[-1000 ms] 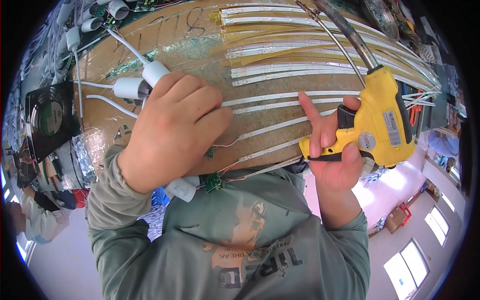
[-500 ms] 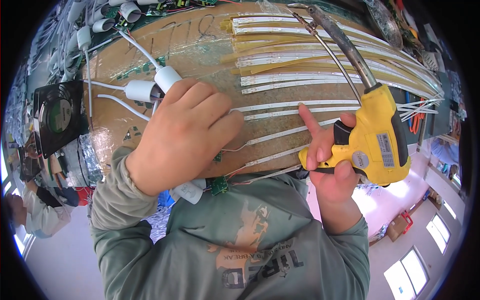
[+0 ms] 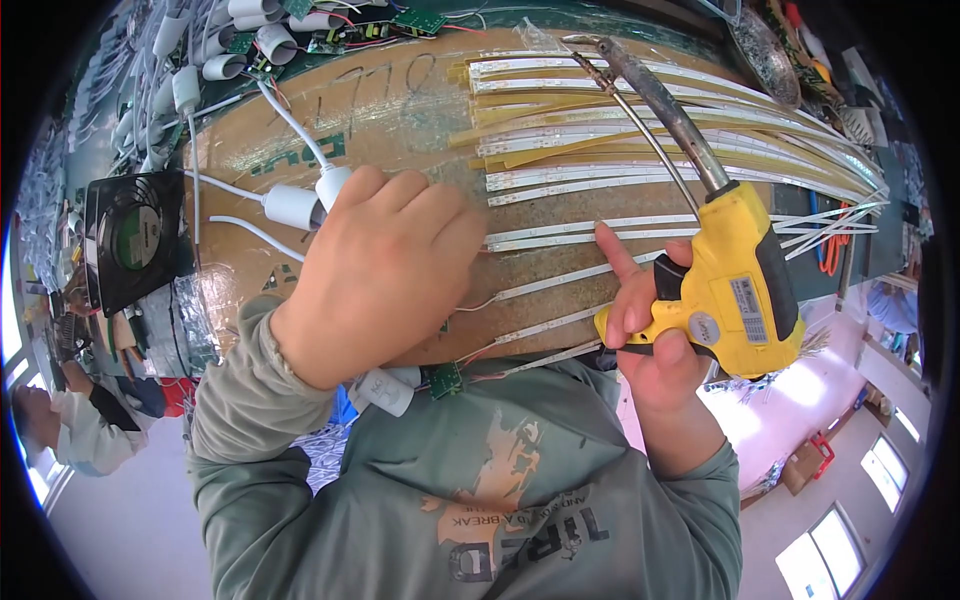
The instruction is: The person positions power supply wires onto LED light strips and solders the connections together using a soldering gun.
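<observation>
My left hand (image 3: 375, 275) is closed, knuckles up, beside a white cylindrical housing (image 3: 334, 183) with a cable. Its fingertips and anything pinched in them are hidden under the hand. In my right hand (image 3: 655, 325) is a yellow soldering gun (image 3: 745, 285), its long metal tip and thin feed tube pointing up and away to the left. The right index finger stretches out onto two narrow white LED strips (image 3: 540, 241) lying side by side. Nearer me lies another LED strip (image 3: 555, 282) with a thin wire at its end. A small green circuit board (image 3: 444, 380) sits close to my shirt.
Many white LED strips with tan backing (image 3: 530, 180) fan across the far right. Another white housing (image 3: 288, 205) lies left of my hand. A black fan (image 3: 135, 240) stands at left; housings and boards (image 3: 275, 45) pile up behind. A person (image 3: 85, 430) is at far left.
The view has shifted a little. The soldering gun has moved slightly left and nearer me. My left hand has moved slightly right, its fingers still curled.
</observation>
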{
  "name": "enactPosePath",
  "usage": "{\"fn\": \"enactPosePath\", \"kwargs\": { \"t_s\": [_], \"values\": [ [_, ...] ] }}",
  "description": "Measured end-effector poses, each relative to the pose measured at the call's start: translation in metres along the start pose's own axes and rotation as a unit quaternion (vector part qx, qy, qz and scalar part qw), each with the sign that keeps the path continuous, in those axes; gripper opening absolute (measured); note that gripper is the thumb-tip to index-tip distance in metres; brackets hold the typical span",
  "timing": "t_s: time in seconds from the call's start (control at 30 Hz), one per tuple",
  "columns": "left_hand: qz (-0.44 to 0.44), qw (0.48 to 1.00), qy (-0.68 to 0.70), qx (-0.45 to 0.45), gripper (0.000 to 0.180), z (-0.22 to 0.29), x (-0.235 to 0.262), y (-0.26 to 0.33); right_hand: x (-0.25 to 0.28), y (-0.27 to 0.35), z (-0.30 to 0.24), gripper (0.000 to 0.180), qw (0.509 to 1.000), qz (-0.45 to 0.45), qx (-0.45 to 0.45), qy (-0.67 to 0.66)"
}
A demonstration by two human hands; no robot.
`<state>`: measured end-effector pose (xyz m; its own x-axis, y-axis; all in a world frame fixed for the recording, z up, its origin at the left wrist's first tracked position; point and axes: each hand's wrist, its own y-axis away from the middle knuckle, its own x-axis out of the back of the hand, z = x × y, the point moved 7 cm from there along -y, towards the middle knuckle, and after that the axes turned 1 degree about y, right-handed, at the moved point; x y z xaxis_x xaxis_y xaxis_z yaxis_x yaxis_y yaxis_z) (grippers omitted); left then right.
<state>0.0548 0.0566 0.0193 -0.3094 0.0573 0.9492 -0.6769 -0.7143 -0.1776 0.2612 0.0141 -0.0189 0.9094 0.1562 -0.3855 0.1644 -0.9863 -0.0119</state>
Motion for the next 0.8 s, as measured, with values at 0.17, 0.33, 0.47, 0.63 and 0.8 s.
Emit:
{"fn": "enactPosePath", "kwargs": {
  "t_s": [0.17,0.33,0.47,0.63,0.8],
  "values": [
    [-0.005,0.991,0.118,0.057,0.016,-0.009,0.001,-0.001,-0.001,0.000,0.000,0.074,1.000,-0.017,0.015,0.004],
    [-0.056,0.984,0.152,0.079,0.010,-0.012,0.001,-0.003,-0.001,0.000,0.000,0.073,1.000,-0.019,0.020,0.006],
    [-0.062,0.986,0.134,0.080,0.008,-0.012,-0.001,-0.003,-0.001,-0.001,0.000,0.073,1.000,-0.019,0.019,0.010],
    [-0.078,0.989,0.107,0.066,0.009,-0.011,0.001,-0.002,-0.003,0.000,0.001,0.073,0.999,-0.025,0.020,0.005],
    [-0.092,0.990,0.092,0.062,0.011,-0.011,-0.002,-0.002,-0.003,-0.001,0.003,0.073,0.999,-0.031,0.021,0.004]
  ]
}}
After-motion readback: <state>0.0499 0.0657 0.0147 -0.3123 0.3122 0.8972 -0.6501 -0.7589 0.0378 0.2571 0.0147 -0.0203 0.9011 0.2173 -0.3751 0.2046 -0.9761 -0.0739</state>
